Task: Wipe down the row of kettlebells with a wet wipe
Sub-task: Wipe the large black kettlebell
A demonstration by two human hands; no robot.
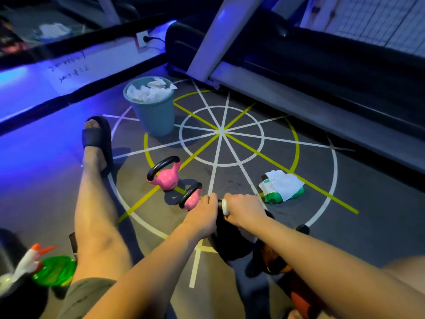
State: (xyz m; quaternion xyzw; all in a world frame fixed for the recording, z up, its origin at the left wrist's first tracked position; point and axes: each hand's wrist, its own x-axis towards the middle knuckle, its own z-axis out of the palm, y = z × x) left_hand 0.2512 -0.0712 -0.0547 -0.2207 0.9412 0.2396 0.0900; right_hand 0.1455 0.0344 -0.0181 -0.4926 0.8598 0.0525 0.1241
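A row of kettlebells runs toward me on the floor. The far pink kettlebell stands free, and a second pink kettlebell sits just behind my left hand. My left hand grips the handle of a black kettlebell. My right hand grips the same handle with a white wet wipe wrapped under its fingers. An orange kettlebell lies partly hidden under my right forearm.
A blue bin full of used wipes stands at the back. A green wet-wipe pack lies to the right on the marked floor. My left leg and black sandal stretch out at left. A treadmill lines the right side.
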